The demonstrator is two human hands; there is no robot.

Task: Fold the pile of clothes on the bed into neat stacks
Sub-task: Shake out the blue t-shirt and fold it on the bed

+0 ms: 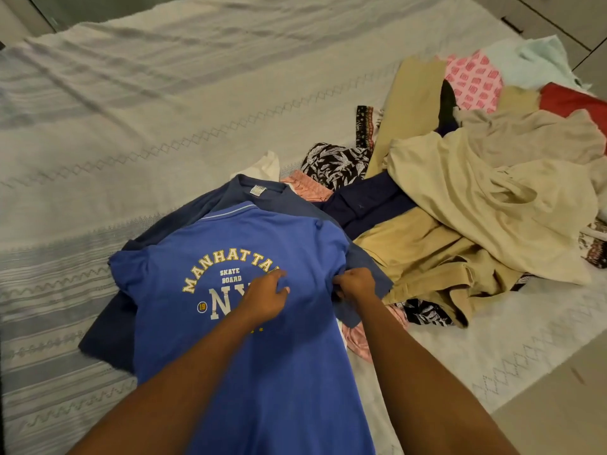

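Note:
A bright blue T-shirt [230, 356] printed with "MANHATTAN SKATE BOARD NY" lies spread face up near the front of the bed, on top of a darker navy T-shirt [210, 201]. My left hand [264, 298] rests on the print with its fingers loosely bent, pressing the cloth. My right hand [353, 284] pinches the blue shirt's right edge by the sleeve. To the right lies the unfolded pile of clothes [476, 192]: beige garments, a navy shirt, black-and-white leaf print and pink pieces.
The bed [164, 110] wears a white bedspread with stitched diamond and zigzag lines, bare across the left and far side. A pink patterned cloth [473, 80], pale mint cloth [538, 57] and red cloth [574, 100] lie at the pile's far end. Floor tiles [558, 415] show bottom right.

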